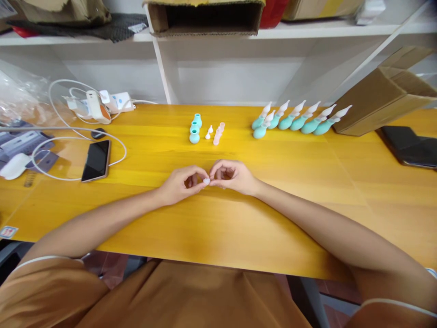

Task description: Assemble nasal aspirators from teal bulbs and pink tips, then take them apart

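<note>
My left hand (182,184) and my right hand (235,176) meet above the middle of the table. Between their fingertips is a small whitish translucent piece (206,181), pinched from both sides; its exact kind is too small to make out. Just beyond the hands stand several teal rubber bulbs (194,136) with open necks. Beside them are small white pointed tips (208,135) and pale pink tube-like pieces (217,136). Farther right, several assembled teal bulb syringes (296,122) with clear collars and whitish nozzles stand in a row, one in front.
On the left of the wooden table (211,237) lie a phone (96,160), looping white cables and a power strip (123,101) with chargers. An open cardboard box (372,102) and a black flat case (411,145) are at right. White shelving (239,73) rises behind.
</note>
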`<move>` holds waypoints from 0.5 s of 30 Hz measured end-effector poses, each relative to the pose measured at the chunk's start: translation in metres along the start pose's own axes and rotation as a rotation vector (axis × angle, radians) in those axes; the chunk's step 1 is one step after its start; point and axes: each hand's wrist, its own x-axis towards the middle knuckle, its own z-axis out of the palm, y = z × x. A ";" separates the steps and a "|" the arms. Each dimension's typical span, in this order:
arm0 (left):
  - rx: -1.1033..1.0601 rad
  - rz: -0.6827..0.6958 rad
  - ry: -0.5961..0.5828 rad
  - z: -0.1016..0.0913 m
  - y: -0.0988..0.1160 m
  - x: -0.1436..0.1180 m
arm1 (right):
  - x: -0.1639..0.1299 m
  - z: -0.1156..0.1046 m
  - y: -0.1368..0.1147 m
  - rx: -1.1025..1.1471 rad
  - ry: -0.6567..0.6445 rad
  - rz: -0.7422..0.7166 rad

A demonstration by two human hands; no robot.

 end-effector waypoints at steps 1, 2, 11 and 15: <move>-0.002 -0.005 0.002 0.000 0.000 0.000 | 0.000 0.000 0.000 -0.002 -0.001 0.001; -0.003 -0.009 0.004 0.000 0.000 0.000 | 0.000 0.000 0.000 -0.006 -0.003 0.003; -0.018 0.006 0.015 0.001 -0.004 0.001 | 0.000 0.000 0.000 -0.030 0.008 -0.007; 0.004 0.047 0.025 0.001 -0.006 0.001 | 0.001 -0.001 0.000 0.007 0.048 0.018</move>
